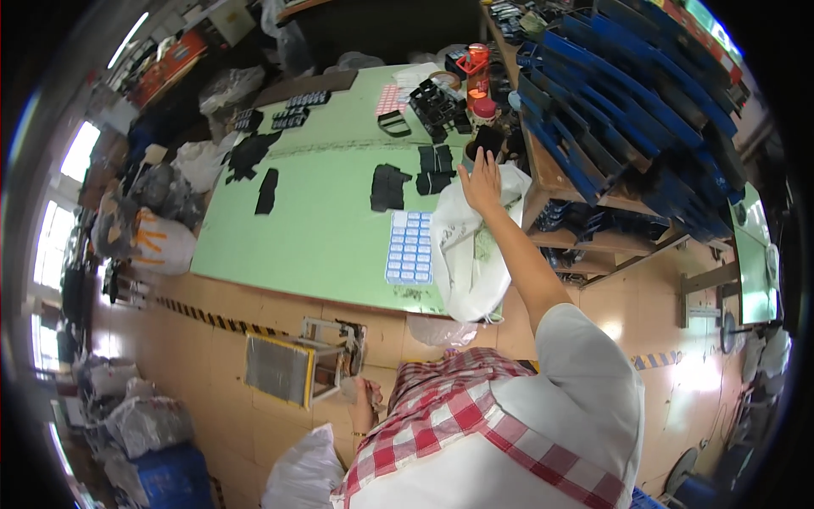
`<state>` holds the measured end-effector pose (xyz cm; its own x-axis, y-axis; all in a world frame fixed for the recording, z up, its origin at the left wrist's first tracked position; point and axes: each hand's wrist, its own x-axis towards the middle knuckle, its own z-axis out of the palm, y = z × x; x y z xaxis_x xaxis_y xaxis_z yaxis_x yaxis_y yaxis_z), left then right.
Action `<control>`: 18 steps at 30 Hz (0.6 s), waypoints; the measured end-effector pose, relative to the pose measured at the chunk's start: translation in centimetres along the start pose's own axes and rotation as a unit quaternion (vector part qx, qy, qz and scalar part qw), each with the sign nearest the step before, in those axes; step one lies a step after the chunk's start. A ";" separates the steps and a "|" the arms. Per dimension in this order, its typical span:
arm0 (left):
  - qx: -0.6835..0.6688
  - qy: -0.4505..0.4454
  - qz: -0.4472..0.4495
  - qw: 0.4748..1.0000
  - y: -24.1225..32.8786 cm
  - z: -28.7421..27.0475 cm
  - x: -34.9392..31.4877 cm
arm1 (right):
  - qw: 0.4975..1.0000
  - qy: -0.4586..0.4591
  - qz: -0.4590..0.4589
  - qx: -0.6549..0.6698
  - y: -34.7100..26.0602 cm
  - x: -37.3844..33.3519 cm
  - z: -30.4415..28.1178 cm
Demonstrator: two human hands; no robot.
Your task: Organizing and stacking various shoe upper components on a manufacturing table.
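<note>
My right hand (483,180) reaches out to the table's far right part. Its fingers are stretched, with the tips at the lower edge of a dark, flat rectangular object (487,142); I cannot tell whether they touch it. Below the wrist lies a white sack (462,263), draped over the table's right edge. My left hand (366,394) hangs low beside a stool, its fingers curled; something small and pale shows next to them, too unclear to name. A blue-and-white sheet of labels (410,248) lies left of the sack, with black fabric pieces (390,187) beyond it.
The green table (322,246) also bears black strap parts (437,106), a red-capped jar (483,110) and an orange bottle (477,72). Blue panels (627,102) crowd the wooden shelf at right. A stool (284,369) and a white bag (305,471) stand on the floor.
</note>
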<state>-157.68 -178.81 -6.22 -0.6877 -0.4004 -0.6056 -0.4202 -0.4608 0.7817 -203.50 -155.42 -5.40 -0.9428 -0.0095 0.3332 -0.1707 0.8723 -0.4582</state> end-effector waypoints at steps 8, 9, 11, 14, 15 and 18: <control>0.044 -0.032 -0.010 0.998 7.1 -0.9 12.1 | 0.977 -0.055 0.065 -0.195 3.4 5.1 4.1; 0.038 -0.052 -0.012 0.998 8.2 -1.2 14.1 | 0.986 -0.025 0.047 -0.157 3.3 5.1 4.3; 0.053 -0.070 -0.040 0.995 11.5 -1.0 17.4 | 0.993 0.025 0.066 -0.098 3.5 5.5 3.2; 0.078 -0.125 -0.036 0.988 16.4 0.1 21.3 | 0.984 0.154 0.082 -0.023 4.9 6.3 1.4; 0.081 -0.132 -0.037 0.987 17.6 0.0 22.6 | 0.980 0.160 0.117 0.024 5.0 6.9 0.9; 0.061 -0.177 -0.048 0.981 19.2 -0.3 26.1 | 0.961 0.171 0.203 0.080 6.3 8.5 0.6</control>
<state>-183.49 -198.28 -7.07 -0.7949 -0.0495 -0.6048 -0.5462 -0.3758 0.7486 -212.79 -150.33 -5.94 -0.7964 0.5003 0.3398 0.1230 0.6841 -0.7190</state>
